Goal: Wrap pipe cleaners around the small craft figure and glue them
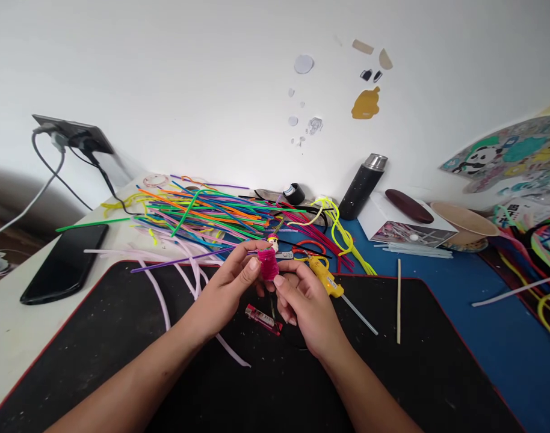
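Between my two hands is a small magenta fuzzy piece (pixel 268 264) that looks made of pipe cleaners. My left hand (pixel 239 270) pinches its left side, thumb in front. The thumb and fingers of my right hand (pixel 302 291) close on its lower right edge. Just above the piece shows a small white and yellow bit, too small to make out. Under the hands a dark red lighter (pixel 262 319) lies on the black mat (pixel 374 379). A yellow glue gun (pixel 324 276) with a clear glue stick lies right behind my right hand.
A heap of coloured pipe cleaners (pixel 207 210) spreads along the back. A phone (pixel 65 263) lies at the left. Toward the right are a wooden stick (pixel 398 300), a black thermos (pixel 363 186), a white box (pixel 378 225) and a bowl (pixel 464 219). Orange-handled scissors (pixel 308 245) lie behind the hands.
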{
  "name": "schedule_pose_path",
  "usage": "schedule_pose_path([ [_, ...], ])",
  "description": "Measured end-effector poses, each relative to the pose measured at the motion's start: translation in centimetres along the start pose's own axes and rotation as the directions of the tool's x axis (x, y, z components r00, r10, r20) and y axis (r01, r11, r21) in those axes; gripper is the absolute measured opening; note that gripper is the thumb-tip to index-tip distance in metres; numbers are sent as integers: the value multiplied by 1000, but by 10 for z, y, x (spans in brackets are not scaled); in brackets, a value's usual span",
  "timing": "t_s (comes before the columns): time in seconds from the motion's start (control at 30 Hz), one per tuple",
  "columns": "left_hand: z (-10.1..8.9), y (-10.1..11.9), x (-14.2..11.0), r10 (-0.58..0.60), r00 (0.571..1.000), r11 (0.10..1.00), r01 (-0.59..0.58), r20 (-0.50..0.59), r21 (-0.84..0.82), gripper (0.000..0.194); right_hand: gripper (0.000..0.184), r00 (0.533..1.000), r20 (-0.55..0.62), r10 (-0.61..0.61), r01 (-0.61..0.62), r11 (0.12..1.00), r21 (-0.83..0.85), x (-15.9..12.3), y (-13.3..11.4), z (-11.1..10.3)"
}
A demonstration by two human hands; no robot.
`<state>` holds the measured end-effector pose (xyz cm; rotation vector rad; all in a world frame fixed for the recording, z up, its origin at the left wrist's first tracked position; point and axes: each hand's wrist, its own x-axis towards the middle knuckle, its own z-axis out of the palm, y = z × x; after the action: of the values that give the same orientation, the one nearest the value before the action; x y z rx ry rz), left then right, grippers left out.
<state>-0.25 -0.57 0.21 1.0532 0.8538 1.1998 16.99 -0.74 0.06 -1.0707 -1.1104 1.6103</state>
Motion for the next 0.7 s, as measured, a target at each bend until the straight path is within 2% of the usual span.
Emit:
schedule_pose_path([
  [0.47,3,5,2,-56,998,998,56,19,-17,40,39,1000,5,24,-24,1000,-14,0,-1,0],
  [0.7,2,1,2,-41,999,999,42,8,-19,40,36,999,5,32,-32,999,-23,0,1,0],
])
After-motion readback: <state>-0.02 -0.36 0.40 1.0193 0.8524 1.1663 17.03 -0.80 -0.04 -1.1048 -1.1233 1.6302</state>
